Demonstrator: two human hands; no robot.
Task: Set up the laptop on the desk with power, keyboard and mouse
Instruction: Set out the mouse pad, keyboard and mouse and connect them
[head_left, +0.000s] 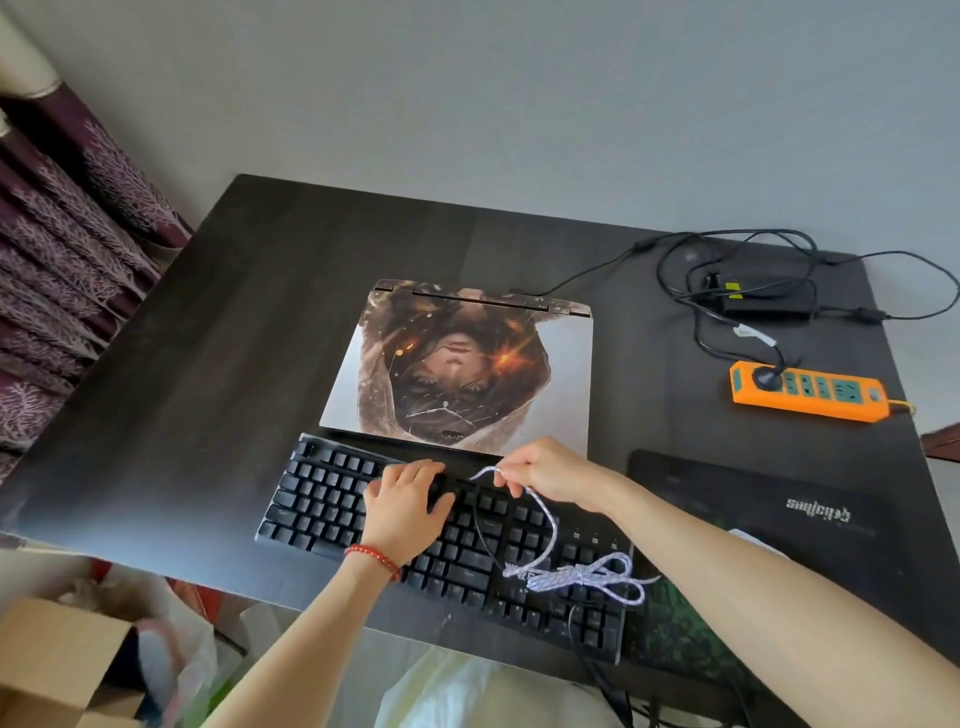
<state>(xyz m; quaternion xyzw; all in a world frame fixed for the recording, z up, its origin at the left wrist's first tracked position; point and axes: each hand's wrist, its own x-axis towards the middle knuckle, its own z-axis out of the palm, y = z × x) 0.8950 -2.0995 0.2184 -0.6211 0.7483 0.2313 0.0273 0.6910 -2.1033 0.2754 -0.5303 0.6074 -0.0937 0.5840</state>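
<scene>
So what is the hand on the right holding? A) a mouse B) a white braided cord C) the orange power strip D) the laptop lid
B: the right hand pinches the white braided cord above the keyboard, while the orange power strip lies far off and the laptop stays shut, untouched.

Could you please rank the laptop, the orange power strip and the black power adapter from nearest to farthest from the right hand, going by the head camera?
Measured from the right hand:
1. Laptop: closed, just beyond the hand, behind the keyboard.
2. Orange power strip: off to the right, toward the desk's right edge.
3. Black power adapter: far right corner, beyond the strip, among looped cables.
</scene>
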